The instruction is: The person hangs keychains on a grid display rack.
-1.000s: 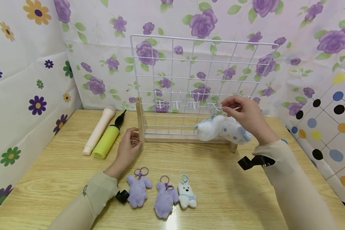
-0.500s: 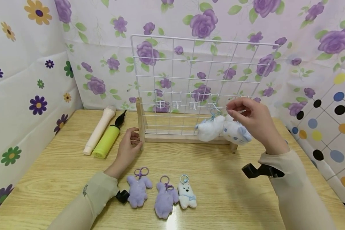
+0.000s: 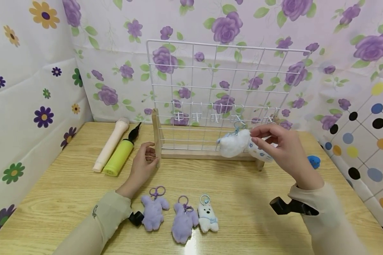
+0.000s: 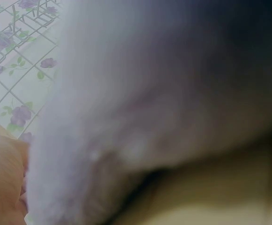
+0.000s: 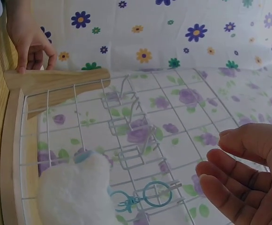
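Observation:
Two white plush keychains hang from the hooks of a white wire grid rack (image 3: 191, 85). The left plush (image 3: 233, 144) has a blue ring (image 5: 157, 193) over its hook; the right plush (image 3: 258, 148), with blue markings, is partly covered by my right hand (image 3: 282, 148). That hand is in front of it, fingers slightly bent and spread, with nothing between them in the right wrist view. My left hand (image 3: 143, 161) rests its fingertips against the outer side of the rack's left wooden stand (image 5: 56, 80). Blurred sleeve cloth (image 4: 93, 108) fills most of the left wrist view.
Two purple plush keychains (image 3: 153, 214) and a small white bear keychain (image 3: 208, 219) lie at the front of the wooden table. Left of the rack are a pale tube-like object (image 3: 111, 143) and a lime-green hand pump (image 3: 119, 157). A blue object (image 3: 314, 162) lies at right.
My right hand has come away from the right plush's hook and moved down and to the right. The plush stays hanging, and my left hand keeps its place.

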`<state>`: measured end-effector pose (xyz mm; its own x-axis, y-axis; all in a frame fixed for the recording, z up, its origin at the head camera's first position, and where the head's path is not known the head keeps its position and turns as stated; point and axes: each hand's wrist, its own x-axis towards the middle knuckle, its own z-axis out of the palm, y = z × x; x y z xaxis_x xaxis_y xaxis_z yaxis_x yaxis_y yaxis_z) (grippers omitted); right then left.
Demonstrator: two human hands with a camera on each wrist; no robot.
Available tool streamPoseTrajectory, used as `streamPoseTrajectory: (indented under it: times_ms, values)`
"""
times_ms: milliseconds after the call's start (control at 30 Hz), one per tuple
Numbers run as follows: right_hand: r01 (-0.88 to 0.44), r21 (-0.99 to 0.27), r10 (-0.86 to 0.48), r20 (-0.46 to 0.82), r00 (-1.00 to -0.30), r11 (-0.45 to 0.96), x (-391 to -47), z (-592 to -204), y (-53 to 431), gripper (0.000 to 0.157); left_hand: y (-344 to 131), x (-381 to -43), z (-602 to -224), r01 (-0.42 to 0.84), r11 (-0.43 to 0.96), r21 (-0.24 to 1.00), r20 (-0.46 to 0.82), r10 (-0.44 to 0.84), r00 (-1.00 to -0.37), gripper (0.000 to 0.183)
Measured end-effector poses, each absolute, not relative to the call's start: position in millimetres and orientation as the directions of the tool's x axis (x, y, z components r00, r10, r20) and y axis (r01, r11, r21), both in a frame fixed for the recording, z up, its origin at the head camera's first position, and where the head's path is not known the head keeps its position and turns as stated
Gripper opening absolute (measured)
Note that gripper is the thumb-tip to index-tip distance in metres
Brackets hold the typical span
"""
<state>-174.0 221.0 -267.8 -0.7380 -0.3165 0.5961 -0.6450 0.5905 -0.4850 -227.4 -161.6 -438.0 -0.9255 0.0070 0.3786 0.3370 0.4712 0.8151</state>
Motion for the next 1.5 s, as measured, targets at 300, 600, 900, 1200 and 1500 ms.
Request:
streamPoseTrajectory:
  times_ms: [300,600,900,1200,1500]
  values:
    - [-0.668,-0.492,-0.359,0.582,-0.729,0.559,-165.6,-289.1,216.1,0.022,-161.8,-227.2,-438.5,0.333,0.48,0.811,0.375,0.01,-0.927,0.053]
    - [-0.653,-0.529,-0.4,0.521,-0.754,0.542,-159.0,-311.0,210.6,0.021,-161.2,-227.5,-438.1,0.318,0.468,0.825,0.356,0.007,-0.934,0.054]
    - [-0.604,-0.585,-0.439,0.416,-0.796,0.541,-157.4,-337.1,205.9,0.016,-160.4,-226.1,-436.9,0.316,0.48,0.818,0.357,0.005,-0.934,0.054]
    - [-0.577,-0.603,-0.473,0.345,-0.811,0.55,-156.7,-360.8,194.1,0.013,-160.6,-226.7,-436.6,0.313,0.473,0.824,0.352,0.008,-0.936,0.053]
    - [-0.589,-0.623,-0.541,0.297,-0.787,0.515,-158.9,-379.7,179.1,0.013,-160.4,-226.7,-436.2,0.309,0.48,0.821,0.349,0.007,-0.937,0.054]
